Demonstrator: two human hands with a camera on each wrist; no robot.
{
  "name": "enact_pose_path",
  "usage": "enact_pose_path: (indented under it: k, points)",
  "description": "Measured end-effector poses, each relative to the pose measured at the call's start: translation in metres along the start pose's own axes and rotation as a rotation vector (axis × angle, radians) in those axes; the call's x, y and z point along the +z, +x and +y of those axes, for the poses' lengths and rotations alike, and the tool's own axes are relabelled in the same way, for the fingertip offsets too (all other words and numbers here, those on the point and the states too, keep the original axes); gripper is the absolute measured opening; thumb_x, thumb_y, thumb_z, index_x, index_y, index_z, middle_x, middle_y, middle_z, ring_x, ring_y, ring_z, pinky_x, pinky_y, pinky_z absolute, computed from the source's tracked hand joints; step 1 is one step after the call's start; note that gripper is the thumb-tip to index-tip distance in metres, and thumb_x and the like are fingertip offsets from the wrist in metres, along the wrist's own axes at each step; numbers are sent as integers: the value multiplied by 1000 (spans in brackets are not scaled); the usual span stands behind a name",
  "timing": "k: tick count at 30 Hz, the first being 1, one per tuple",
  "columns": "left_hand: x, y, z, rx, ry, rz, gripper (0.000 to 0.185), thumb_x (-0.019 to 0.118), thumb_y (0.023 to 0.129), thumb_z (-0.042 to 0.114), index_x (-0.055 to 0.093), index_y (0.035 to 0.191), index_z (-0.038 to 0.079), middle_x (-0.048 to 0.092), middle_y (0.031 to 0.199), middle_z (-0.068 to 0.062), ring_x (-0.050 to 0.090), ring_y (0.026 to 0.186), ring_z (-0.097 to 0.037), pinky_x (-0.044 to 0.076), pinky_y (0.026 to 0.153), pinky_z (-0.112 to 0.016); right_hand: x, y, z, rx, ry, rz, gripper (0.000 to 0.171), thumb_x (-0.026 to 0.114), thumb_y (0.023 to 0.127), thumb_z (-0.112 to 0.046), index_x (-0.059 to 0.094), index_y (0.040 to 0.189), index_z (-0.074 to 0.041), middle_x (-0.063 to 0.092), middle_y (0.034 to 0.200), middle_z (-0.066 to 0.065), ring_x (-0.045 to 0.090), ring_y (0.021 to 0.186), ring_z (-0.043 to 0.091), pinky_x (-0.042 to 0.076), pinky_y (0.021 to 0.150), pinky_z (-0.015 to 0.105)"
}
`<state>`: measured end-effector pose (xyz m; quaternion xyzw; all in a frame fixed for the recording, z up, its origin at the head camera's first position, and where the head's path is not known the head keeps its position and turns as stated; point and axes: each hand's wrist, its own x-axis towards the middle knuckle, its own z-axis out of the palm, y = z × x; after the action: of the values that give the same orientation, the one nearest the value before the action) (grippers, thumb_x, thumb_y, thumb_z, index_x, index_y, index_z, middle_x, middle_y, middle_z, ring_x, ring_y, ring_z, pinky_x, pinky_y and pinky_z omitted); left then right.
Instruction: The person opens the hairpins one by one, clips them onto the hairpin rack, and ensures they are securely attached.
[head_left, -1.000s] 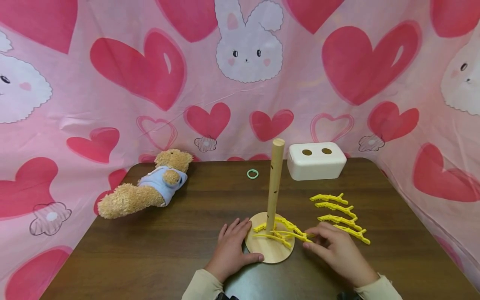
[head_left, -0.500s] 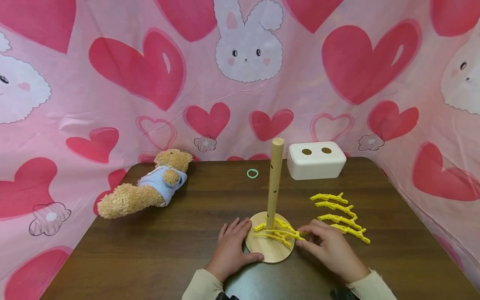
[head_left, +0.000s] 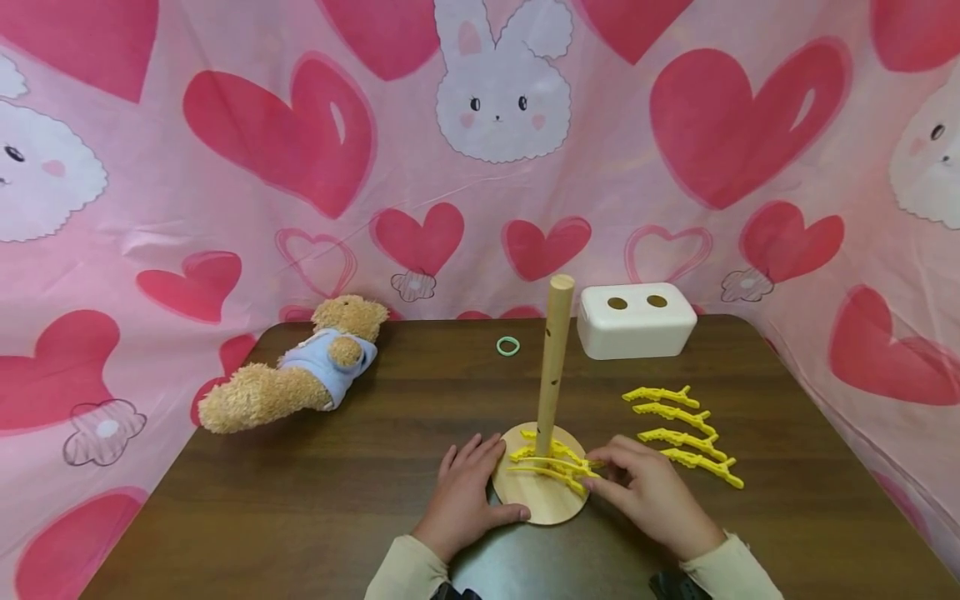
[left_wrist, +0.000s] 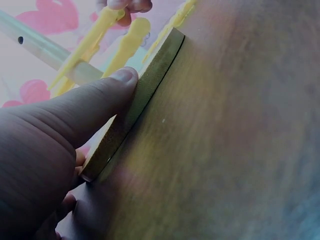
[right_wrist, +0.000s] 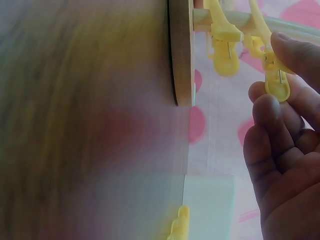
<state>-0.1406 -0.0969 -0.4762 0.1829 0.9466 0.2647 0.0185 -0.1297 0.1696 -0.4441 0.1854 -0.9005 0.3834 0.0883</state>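
A wooden stand [head_left: 553, 367] has an upright pole on a round base [head_left: 546, 510]. My left hand [head_left: 463, 500] holds the base at its left rim, thumb at the front edge. My right hand [head_left: 647, 492] pinches the tail of a yellow alligator hair clip [right_wrist: 277, 90] between thumb and fingers. The arms of this clip reach past the pole, low down; the pole partly hides them. Just below, nearer the base, another yellow hair clip [right_wrist: 227, 62] sits at the pole. How firmly each clip grips the pole is hard to tell.
Several yellow hair clips [head_left: 675, 414] lie in a row on the brown table [head_left: 420, 367], right of the stand. Behind stand a white box [head_left: 637, 333] with two round holes and a green ring [head_left: 507, 346]. A teddy bear [head_left: 315, 362] lies at the left.
My right hand has moved left with the pinched hair clip, bringing it further across the pole. My left hand has stayed on the base.
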Motion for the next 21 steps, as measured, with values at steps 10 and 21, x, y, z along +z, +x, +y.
enact_pose_path:
  k: [10, 21]
  points:
    - [0, 1, 0, -7, 6, -4, 99, 64, 64, 72, 41, 142, 16, 38, 146, 0, 25, 137, -26, 11, 108, -56, 3, 5, -5, 9, 2, -28, 22, 79, 74, -21, 68, 91, -30, 52, 76, -15, 49, 64, 4, 44, 53, 20]
    - [-1, 1, 1, -3, 8, -7, 99, 64, 64, 73, 41, 142, 16, 38, 146, 2, 25, 137, -26, 11, 108, -55, 6, 9, -11, -28, 5, -27, 22, 79, 74, -21, 68, 92, -27, 50, 74, -17, 48, 63, 3, 43, 52, 20]
